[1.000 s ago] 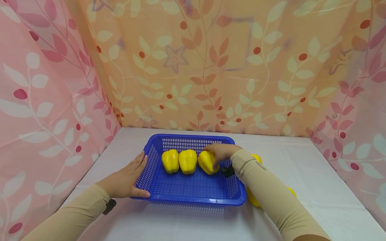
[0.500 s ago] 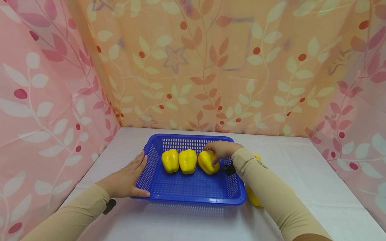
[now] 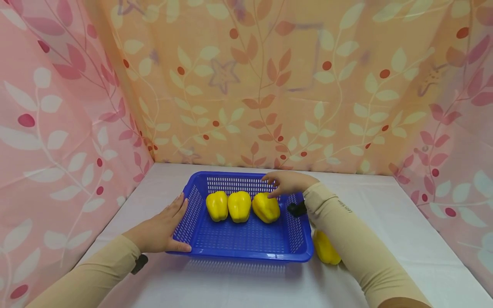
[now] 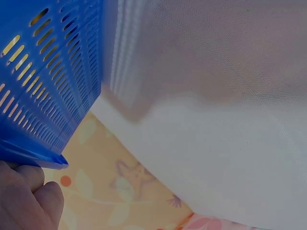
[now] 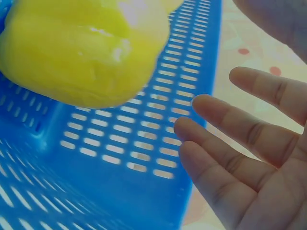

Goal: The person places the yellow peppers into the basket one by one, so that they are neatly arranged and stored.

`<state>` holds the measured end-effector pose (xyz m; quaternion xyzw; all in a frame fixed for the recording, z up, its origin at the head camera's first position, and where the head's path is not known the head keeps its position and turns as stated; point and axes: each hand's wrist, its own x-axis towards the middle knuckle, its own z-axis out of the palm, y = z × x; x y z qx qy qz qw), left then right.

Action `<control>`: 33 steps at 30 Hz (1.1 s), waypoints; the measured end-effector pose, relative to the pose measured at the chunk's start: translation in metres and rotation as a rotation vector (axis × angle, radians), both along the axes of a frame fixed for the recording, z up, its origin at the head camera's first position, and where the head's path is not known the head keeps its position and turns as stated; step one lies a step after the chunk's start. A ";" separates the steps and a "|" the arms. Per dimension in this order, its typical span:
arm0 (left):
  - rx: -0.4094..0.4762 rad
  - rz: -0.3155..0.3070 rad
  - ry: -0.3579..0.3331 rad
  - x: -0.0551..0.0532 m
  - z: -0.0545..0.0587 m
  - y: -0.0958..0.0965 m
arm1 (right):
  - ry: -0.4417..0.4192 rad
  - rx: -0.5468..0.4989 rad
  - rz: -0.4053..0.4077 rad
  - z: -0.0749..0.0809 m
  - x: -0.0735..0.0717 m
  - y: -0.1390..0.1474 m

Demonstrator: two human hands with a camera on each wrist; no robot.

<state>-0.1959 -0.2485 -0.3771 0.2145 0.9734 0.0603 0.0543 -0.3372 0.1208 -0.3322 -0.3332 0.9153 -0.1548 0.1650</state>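
Observation:
A blue plastic basket (image 3: 239, 253) with slotted walls stands on the white-covered table. Inside it, three yellow bell peppers sit in a row: a left pepper (image 3: 217, 206), a middle pepper (image 3: 239, 207) and a right pepper (image 3: 266, 208). My left hand (image 3: 161, 229) holds the basket's left rim at the near corner; the left wrist view shows bent fingers (image 4: 45, 199) against the rim. Above the right pepper hovers my right hand (image 3: 290, 183), its fingers spread and relaxed. In the right wrist view a gap separates the fingers (image 5: 230, 132) from the pepper (image 5: 86, 52).
Outside the basket's right wall lies another yellow bell pepper (image 3: 326, 248), partly behind the right sleeve (image 3: 346, 239). Patterned cloth (image 3: 246, 85) encloses the table (image 3: 408, 222) at the back and both sides. A dark wrist device (image 3: 296, 209) hangs over the basket's right end.
My right hand has let go of the right pepper and lifted slightly up and to the right. The pepper stays in the row. The left hand and basket have not visibly moved.

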 end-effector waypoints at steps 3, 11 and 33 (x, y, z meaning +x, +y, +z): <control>0.003 0.001 0.000 0.000 0.000 0.000 | 0.013 -0.022 -0.005 0.005 0.000 0.003; 0.007 0.004 -0.002 0.000 0.000 0.000 | -0.006 -0.093 -0.004 0.017 0.004 0.013; 0.017 0.002 -0.011 0.002 0.004 0.001 | -0.033 -0.185 -0.058 0.037 0.019 0.054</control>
